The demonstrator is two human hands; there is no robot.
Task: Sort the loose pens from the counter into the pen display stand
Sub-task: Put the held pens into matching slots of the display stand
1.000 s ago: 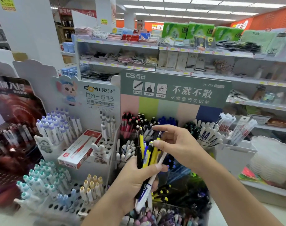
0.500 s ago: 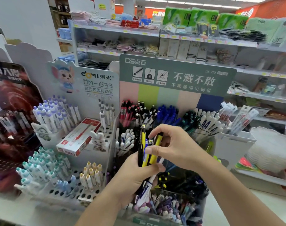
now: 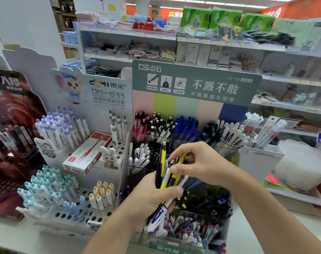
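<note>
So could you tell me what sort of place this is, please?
Most likely a shop's stationery section: branded pen stands packed with pens, goods shelves with yellow price tags behind, and a boxed pen pack on display.

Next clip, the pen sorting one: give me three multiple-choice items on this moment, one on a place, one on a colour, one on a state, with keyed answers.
1. Where does the red and white box lie?
A. on the white peg stand left of the clear pen stand
B. on the counter
C. on the rear shelf

2. What colour is the pen that the right hand pinches?
A. red
B. yellow
C. green

3. What is the left hand doing?
A. resting flat
B. hanging idle
C. gripping a bundle of pens

Answers: 1 A, the box leans on the peg stand; 2 B, the barrel is yellow; 3 C, fingers curl around several pens.
</note>
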